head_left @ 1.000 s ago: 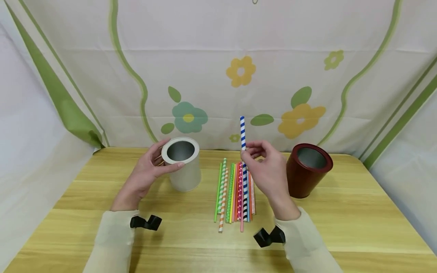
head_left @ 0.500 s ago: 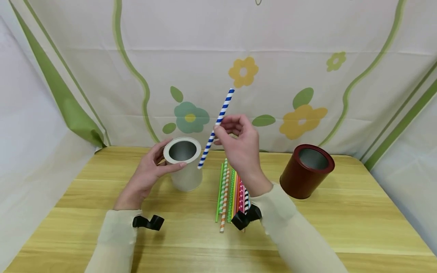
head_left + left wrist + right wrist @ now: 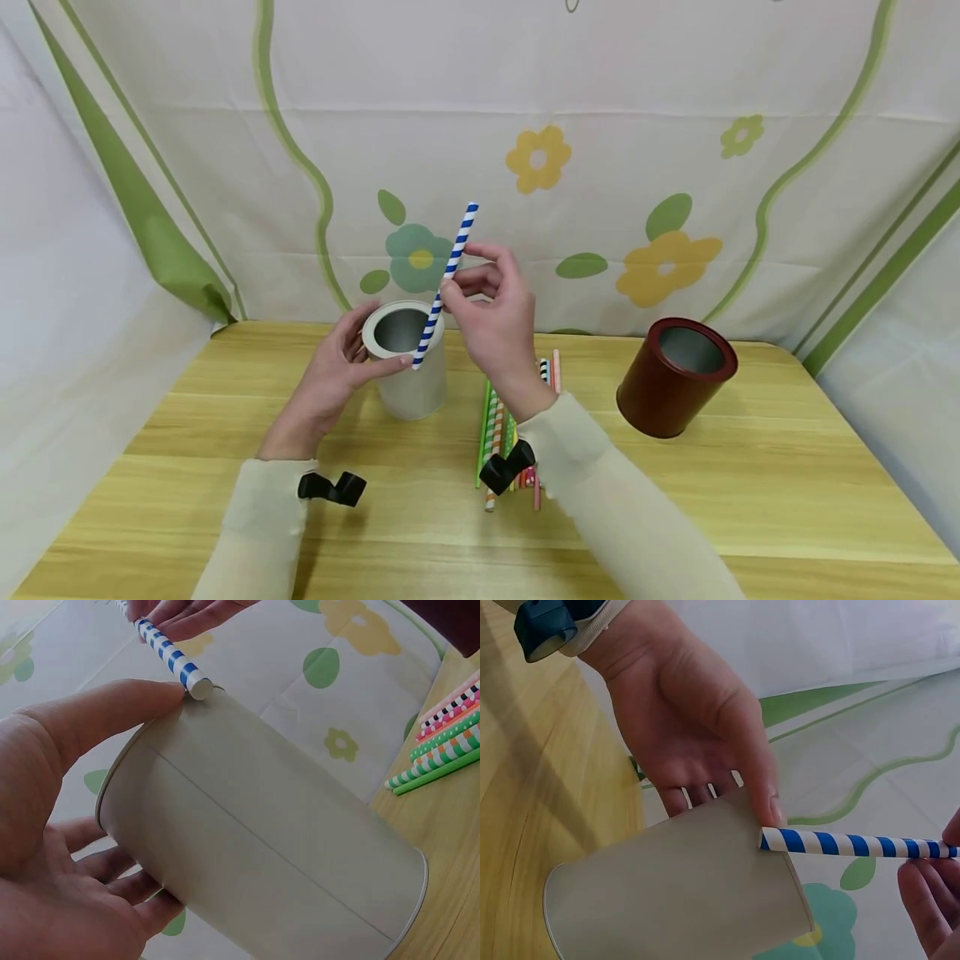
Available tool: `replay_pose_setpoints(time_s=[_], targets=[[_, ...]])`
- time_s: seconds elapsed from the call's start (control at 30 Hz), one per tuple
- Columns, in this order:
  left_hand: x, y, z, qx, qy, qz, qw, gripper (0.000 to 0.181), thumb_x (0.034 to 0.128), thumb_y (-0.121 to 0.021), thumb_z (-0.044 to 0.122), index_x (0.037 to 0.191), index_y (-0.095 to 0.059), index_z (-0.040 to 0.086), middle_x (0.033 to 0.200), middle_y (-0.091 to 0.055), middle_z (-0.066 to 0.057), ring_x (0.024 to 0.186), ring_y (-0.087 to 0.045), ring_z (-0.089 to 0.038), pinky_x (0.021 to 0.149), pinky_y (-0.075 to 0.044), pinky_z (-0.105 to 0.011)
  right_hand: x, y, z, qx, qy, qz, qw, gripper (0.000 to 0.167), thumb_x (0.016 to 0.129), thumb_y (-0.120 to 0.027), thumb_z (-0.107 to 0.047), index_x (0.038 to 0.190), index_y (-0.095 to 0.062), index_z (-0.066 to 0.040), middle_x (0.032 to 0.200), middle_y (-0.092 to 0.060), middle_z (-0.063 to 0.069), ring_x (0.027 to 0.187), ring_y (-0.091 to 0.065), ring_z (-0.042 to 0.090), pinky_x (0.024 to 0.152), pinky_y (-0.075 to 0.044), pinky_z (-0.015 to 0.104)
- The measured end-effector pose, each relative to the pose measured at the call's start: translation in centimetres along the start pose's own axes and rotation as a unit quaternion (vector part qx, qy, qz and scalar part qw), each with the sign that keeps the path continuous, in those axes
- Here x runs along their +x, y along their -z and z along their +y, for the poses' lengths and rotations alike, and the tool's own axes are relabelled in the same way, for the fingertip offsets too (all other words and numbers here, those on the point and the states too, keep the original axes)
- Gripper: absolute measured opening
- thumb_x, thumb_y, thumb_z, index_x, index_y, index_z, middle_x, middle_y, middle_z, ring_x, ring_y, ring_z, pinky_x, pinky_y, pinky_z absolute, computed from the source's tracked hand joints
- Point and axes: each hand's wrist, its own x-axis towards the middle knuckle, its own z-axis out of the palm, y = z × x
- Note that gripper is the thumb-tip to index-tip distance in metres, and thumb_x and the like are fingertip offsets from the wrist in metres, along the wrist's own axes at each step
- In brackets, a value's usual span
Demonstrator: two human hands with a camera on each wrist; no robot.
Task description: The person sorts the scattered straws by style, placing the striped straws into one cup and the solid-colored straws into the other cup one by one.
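Observation:
My left hand [image 3: 322, 379] grips a white metal can [image 3: 412, 392] near its top, thumb at the near rim and fingers round the left side. The can [image 3: 270, 825] stands upright on the table, its mouth facing up. My right hand [image 3: 495, 317] pinches a blue-and-white striped paper straw [image 3: 460, 246] between thumb and fingers. Slanted, the straw crosses in front of the can's mouth in the head view. Its lower end [image 3: 780, 839] is close to the left thumb at the rim; whether they touch I cannot tell.
Several coloured straws [image 3: 491, 433] lie side by side on the wooden table [image 3: 405, 517], partly hidden under my right forearm. A dark red can [image 3: 660, 396] stands open-topped to the right. Behind the table hangs a flower-patterned cloth [image 3: 420, 150].
My right hand has lifted the blue-and-white straw off the row and carried it left to the white can, tilting it. The left hand keeps its grip on the can.

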Motion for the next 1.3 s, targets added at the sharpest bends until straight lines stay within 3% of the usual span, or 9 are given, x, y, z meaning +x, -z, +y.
replay_pose_setpoints(time_s=[0.37,0.63,0.97,1.3], targets=[[-0.1,0.0,0.1,0.008,-0.006,0.002,0.9999,0.092,0.0922,-0.085,0.011,0.169,-0.035,0.016,0.173,-0.038,-0.003,0.164,-0.030,-0.021,0.138,-0.020,-0.045,0.5,0.1,0.2,-0.001,0.017,0.055,0.9984,0.037,0.100,-0.072,-0.007,0.134,-0.058,-0.007,0.107,-0.076,0.013,0.090,-0.073,0.018,0.081,-0.067,0.029],[-0.1,-0.2,0.0,0.003,0.005,0.008,1.0000,0.092,0.0924,-0.085,0.010,0.169,-0.035,0.018,0.176,-0.034,-0.003,0.165,-0.028,-0.021,0.139,-0.019,-0.043,-0.1,-0.3,2.0,-0.032,-0.012,0.034,0.9988,0.036,0.097,-0.077,-0.011,0.130,-0.064,-0.007,0.107,-0.082,0.011,0.097,-0.078,0.020,0.087,-0.066,0.028],[0.0,-0.4,-0.2,0.002,0.008,0.008,0.9999,0.094,0.0931,-0.084,0.010,0.171,-0.032,0.018,0.177,-0.031,-0.001,0.167,-0.024,-0.020,0.139,-0.018,-0.042,-1.1,-0.3,4.1,-0.047,-0.098,0.005,0.9940,0.021,0.097,-0.081,-0.017,0.115,-0.073,-0.012,0.111,-0.078,0.004,0.105,-0.072,0.016,0.084,-0.063,0.027],[-0.1,-0.3,-0.1,0.000,0.018,0.013,0.9998,0.093,0.0924,-0.085,0.012,0.170,-0.034,0.020,0.177,-0.033,-0.001,0.166,-0.025,-0.020,0.139,-0.019,-0.043,-1.5,-0.5,5.5,-0.065,-0.110,-0.023,0.9915,0.021,0.095,-0.082,-0.015,0.114,-0.073,-0.011,0.110,-0.075,0.008,0.106,-0.068,0.020,0.083,-0.059,0.028]])
